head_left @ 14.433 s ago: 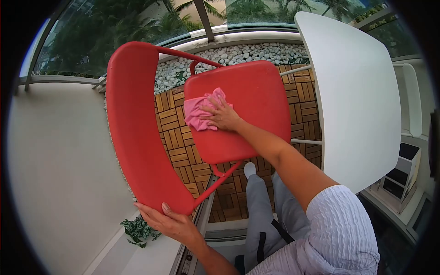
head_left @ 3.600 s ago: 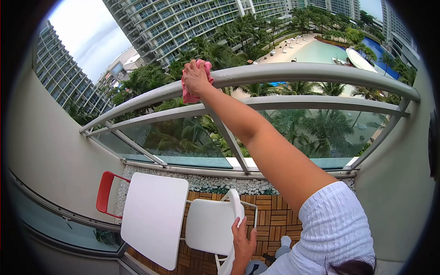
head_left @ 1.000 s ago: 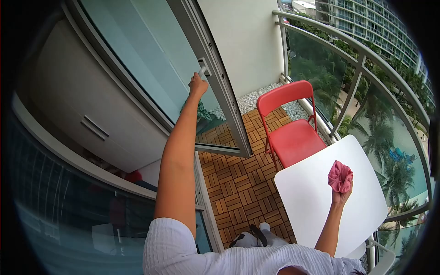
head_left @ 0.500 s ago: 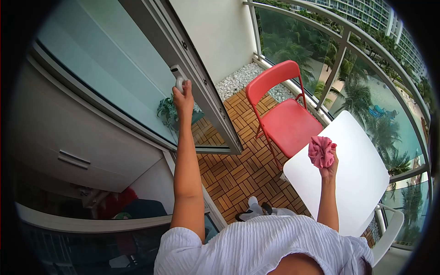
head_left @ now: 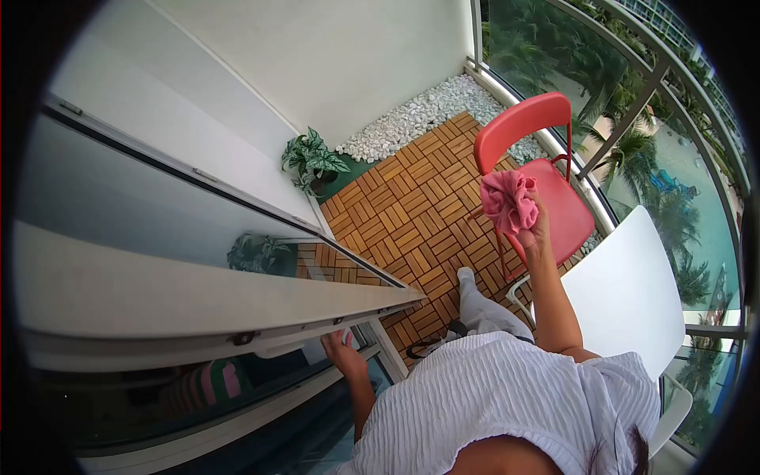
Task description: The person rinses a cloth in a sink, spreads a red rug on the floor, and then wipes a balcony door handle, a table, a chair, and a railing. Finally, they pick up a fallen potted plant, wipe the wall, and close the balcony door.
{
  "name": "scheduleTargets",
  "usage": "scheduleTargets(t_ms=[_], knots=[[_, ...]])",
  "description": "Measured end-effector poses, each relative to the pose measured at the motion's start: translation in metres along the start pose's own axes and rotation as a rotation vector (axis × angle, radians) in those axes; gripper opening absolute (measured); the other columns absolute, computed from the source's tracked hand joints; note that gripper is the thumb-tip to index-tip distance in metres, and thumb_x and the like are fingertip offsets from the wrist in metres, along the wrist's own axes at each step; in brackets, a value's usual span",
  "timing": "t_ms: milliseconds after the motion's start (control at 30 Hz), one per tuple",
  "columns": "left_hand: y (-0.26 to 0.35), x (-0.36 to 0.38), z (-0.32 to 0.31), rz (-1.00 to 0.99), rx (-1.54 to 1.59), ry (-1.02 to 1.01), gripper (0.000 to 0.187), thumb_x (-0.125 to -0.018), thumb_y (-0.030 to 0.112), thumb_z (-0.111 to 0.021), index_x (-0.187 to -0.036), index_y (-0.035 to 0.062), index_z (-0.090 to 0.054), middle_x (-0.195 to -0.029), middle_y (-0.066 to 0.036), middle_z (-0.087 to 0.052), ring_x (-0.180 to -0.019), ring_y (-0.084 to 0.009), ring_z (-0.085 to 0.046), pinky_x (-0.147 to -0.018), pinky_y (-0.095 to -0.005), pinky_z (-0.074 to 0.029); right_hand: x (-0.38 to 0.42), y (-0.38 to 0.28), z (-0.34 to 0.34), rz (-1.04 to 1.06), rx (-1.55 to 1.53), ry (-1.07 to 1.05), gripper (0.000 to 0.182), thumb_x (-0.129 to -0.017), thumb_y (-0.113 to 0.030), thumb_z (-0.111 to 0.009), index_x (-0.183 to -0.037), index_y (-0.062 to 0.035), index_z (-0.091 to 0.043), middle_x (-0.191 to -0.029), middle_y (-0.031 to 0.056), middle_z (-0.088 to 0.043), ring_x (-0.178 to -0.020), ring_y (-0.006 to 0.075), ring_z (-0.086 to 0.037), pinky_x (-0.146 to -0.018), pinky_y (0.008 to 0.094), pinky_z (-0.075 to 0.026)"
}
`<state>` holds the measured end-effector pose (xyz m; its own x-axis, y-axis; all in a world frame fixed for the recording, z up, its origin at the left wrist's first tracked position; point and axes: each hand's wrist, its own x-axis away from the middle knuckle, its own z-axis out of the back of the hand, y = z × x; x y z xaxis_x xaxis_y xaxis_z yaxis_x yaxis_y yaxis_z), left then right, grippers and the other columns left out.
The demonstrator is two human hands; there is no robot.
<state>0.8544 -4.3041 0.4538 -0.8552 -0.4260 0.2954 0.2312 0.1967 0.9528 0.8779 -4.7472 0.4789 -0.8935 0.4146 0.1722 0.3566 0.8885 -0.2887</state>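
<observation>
My right hand (head_left: 535, 231) is raised in front of me, closed around a bunched pink cloth (head_left: 508, 199). It hovers over the wooden deck tiles beside the red folding chair (head_left: 546, 166). My left hand (head_left: 342, 350) reaches down and forward under the edge of the sliding glass door (head_left: 198, 293), gripping what looks like its handle, partly hidden by the door frame. The door panel fills the left half of the view close to my head.
A white table (head_left: 629, 297) stands at my right, next to the glass balcony railing (head_left: 633, 111). A potted green plant (head_left: 313, 162) sits by the wall near white pebbles (head_left: 412, 119). Wooden deck tiles (head_left: 404, 214) cover the floor ahead.
My left hand has pulled the sliding door across, from high ahead to low beside me. The right hand with the pink cloth stayed raised. My head has turned further toward the door.
</observation>
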Motion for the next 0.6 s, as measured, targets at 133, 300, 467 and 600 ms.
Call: scheduleTargets(t_ms=[133, 300, 467, 600], knots=[[-0.122, -0.031, 0.059, 0.417, 0.123, -0.093, 0.052, -0.094, 0.038, -0.044, -0.133, 0.0064, -0.035, -0.133, -0.012, -0.04, -0.121, -0.0273, -0.039, -0.095, -0.0452, -0.034, -0.088, 0.03, -0.023, -0.093, 0.006, -0.04, 0.031, -0.078, -0.005, -0.056, -0.109, -0.0007, -0.05, -0.101, 0.0142, -0.059, -0.096, 0.0304, -0.059, -0.09, 0.0427, -0.05], [-0.183, -0.054, 0.067, 0.534, 0.445, 0.307, 0.045, -0.091, 0.034, -0.046, -0.125, 0.0039, -0.046, -0.125, -0.011, -0.048, -0.111, -0.028, -0.047, -0.085, -0.0447, -0.042, -0.197, 0.034, -0.026, -0.11, -0.048, -0.073, 0.032, -0.079, -0.005, -0.057, -0.109, 0.0005, -0.049, -0.103, 0.0157, -0.059, -0.098, 0.0329, -0.059, -0.091, 0.0427, -0.049], [-0.178, -0.102, 0.001, 0.528, -0.125, 0.221, 0.042, -0.091, 0.033, -0.047, -0.122, 0.0041, -0.048, -0.12, -0.012, -0.05, -0.106, -0.0272, -0.049, -0.084, -0.0445, -0.043, -0.281, 0.021, -0.046, -0.088, 0.043, -0.094, 0.031, -0.08, -0.01, -0.058, -0.109, -0.0017, -0.05, -0.103, 0.0138, -0.059, -0.098, 0.0306, -0.058, -0.091, 0.0398, -0.049], [-0.171, -0.175, -0.062, 0.47, -0.48, 0.014, 0.04, -0.09, 0.032, -0.048, -0.12, 0.0044, -0.049, -0.116, -0.012, -0.051, -0.102, -0.0266, -0.05, -0.082, -0.0442, -0.043, -0.353, 0.025, -0.021, -0.086, -0.154, -0.103, 0.028, -0.085, -0.014, -0.058, -0.111, -0.0034, -0.053, -0.115, 0.0145, -0.057, -0.108, 0.0282, -0.055, -0.098, 0.0423, -0.043]])
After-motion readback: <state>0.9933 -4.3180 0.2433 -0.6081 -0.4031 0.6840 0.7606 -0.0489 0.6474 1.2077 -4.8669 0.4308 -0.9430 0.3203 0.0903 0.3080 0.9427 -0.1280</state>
